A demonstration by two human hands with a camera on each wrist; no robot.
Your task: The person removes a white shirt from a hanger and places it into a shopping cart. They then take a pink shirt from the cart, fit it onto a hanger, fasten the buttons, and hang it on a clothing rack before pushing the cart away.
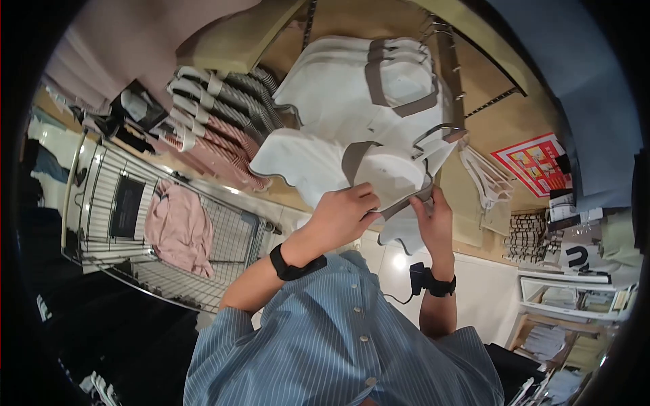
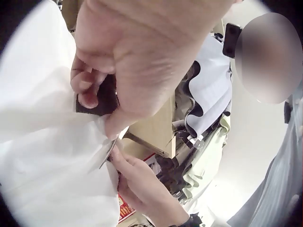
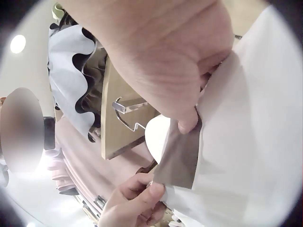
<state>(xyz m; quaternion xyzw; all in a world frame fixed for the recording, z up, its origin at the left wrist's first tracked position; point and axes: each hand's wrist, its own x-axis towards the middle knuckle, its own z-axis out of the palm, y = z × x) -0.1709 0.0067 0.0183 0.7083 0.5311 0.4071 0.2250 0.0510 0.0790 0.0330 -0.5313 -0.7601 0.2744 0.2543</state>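
A white garment with a taupe neckband (image 1: 399,201) hangs from a metal rack hook (image 1: 437,132) at the front of a row of similar white garments (image 1: 332,74). My left hand (image 1: 342,213) pinches the band's front edge between thumb and curled fingers. A little to its right, my right hand (image 1: 437,227) grips the same band with its thumb on the near side. In the right wrist view, the taupe band (image 3: 182,158) stretches between both hands, the right thumb pressing on it. White cloth (image 2: 42,127) fills the left part of the left wrist view.
At left stands a wire shopping cart (image 1: 233,233) with a pink garment (image 1: 179,230) in it. Striped garments (image 1: 223,108) hang left of the white ones. A red sign (image 1: 535,166), white hangers (image 1: 484,176) and shelves of folded goods (image 1: 552,338) are on the right.
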